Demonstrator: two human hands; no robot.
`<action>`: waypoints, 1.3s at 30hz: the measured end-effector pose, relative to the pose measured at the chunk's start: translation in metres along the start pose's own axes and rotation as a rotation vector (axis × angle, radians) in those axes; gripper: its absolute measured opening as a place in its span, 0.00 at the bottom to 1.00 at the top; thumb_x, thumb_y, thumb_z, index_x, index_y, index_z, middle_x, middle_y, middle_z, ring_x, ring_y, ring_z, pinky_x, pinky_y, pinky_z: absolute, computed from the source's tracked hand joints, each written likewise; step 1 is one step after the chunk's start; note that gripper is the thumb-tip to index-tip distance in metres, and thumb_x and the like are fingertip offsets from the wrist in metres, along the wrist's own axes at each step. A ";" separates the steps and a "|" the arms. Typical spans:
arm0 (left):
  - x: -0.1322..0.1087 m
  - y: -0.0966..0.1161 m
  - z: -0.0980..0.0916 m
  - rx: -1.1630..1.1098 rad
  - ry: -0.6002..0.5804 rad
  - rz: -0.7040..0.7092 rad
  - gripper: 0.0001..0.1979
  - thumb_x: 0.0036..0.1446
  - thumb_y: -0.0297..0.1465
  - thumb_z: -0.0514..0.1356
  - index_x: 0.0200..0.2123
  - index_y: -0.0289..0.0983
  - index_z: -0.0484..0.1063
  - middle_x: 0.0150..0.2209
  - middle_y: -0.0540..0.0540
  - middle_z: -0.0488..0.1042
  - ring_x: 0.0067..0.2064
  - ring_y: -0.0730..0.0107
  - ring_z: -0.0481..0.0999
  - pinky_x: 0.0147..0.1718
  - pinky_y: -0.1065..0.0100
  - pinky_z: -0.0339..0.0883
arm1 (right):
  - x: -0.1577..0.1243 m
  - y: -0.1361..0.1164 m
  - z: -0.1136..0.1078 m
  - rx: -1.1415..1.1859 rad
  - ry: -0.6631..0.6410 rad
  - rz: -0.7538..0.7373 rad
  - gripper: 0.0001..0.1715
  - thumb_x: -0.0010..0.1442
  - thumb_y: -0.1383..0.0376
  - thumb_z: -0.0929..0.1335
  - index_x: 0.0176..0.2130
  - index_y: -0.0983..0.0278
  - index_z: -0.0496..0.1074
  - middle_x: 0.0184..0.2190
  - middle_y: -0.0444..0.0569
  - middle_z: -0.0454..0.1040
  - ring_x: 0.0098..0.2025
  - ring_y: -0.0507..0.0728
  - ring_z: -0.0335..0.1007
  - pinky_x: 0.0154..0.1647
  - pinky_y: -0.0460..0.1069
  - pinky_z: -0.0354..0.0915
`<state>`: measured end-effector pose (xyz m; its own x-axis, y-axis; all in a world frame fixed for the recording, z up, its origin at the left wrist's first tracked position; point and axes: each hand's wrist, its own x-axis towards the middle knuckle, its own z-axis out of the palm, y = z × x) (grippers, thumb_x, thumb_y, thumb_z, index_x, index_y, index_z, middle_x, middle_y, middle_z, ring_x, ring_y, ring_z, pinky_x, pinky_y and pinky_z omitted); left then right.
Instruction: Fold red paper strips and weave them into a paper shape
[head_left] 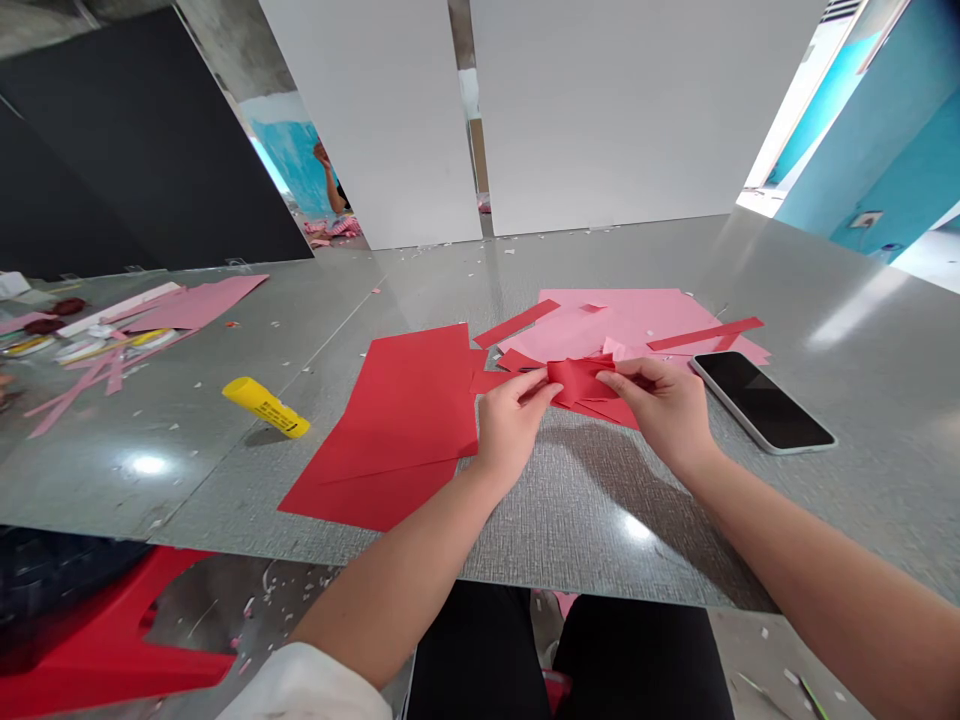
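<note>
Between both hands a small piece of red paper (579, 381) is held just above the table, bent or folded. My left hand (512, 415) pinches its left end between thumb and fingers. Its right end is pinched by my right hand (670, 405). Beneath and behind it lie several red paper strips (517, 323) and scraps, some on top of a pink paper sheet (637, 312). Larger red paper sheets (409, 410) lie to the left of my left hand. How the held paper is folded on its underside is hidden.
A yellow glue stick (266, 406) stands tilted at left. Right of my right hand lies a phone (763, 400). White boards (645, 110) and a black board (135, 140) rise behind the grey table (585, 500). Pink paper (199, 305) lies far left; another person's arm (330, 180) shows through a gap.
</note>
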<state>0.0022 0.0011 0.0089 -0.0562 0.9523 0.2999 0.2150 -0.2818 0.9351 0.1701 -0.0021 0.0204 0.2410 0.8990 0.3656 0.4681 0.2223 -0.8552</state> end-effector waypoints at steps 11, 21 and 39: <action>0.000 0.002 0.002 -0.134 0.001 -0.028 0.13 0.46 0.36 0.64 0.36 0.36 0.76 0.37 0.44 0.77 0.40 0.64 0.76 0.41 0.62 0.70 | -0.002 -0.004 0.001 0.015 0.003 0.011 0.11 0.47 0.57 0.71 0.29 0.62 0.75 0.27 0.47 0.77 0.31 0.55 0.71 0.34 0.51 0.65; 0.004 0.000 -0.005 -0.073 -0.031 -0.036 0.20 0.47 0.36 0.63 0.47 0.43 0.72 0.37 0.46 0.77 0.41 0.65 0.75 0.42 0.64 0.69 | 0.000 -0.005 -0.002 0.042 -0.052 -0.017 0.10 0.47 0.58 0.70 0.28 0.62 0.75 0.27 0.47 0.77 0.30 0.55 0.71 0.34 0.51 0.66; 0.004 0.005 -0.004 -0.121 -0.033 -0.058 0.12 0.49 0.37 0.62 0.37 0.40 0.77 0.37 0.45 0.78 0.37 0.68 0.75 0.38 0.66 0.68 | -0.002 -0.002 -0.001 0.048 -0.073 -0.055 0.09 0.48 0.59 0.70 0.29 0.61 0.76 0.27 0.46 0.77 0.30 0.55 0.71 0.33 0.51 0.66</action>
<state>-0.0009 0.0034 0.0152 -0.0326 0.9701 0.2404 0.0936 -0.2365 0.9671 0.1699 -0.0048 0.0217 0.1527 0.9097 0.3862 0.4369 0.2884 -0.8520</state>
